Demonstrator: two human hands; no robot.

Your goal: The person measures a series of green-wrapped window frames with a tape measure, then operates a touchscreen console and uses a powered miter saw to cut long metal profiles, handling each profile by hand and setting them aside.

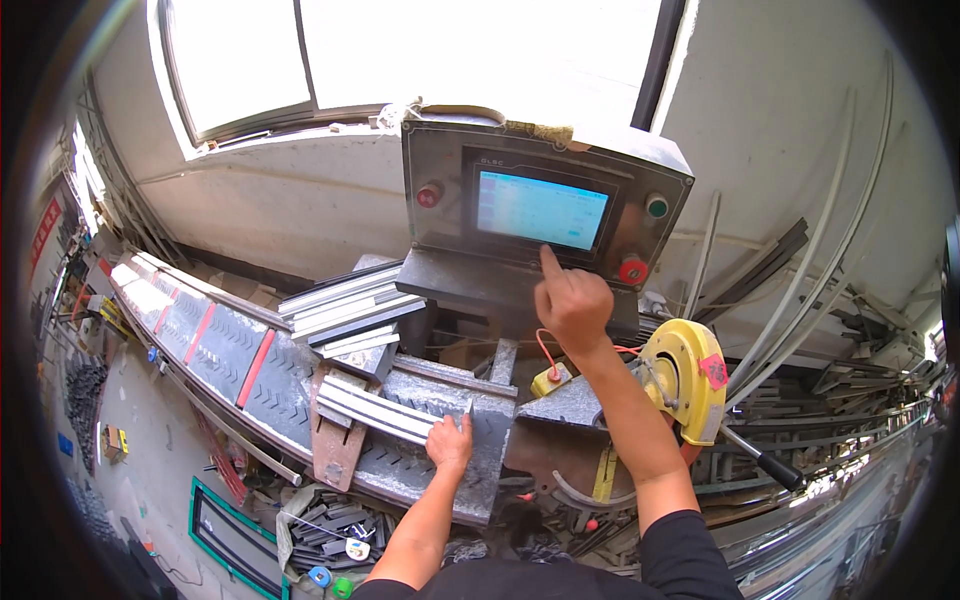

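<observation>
Head view: the left hand meets the right end of the metal bars lying on the machine bed, perhaps steadying them; whether it grips, I cannot tell. The right hand is clenched except one finger, extended to reach the screen.

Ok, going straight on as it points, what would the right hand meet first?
The right hand would probably meet the lit screen, near its lower edge; depth leaves any gap unclear.
</observation>
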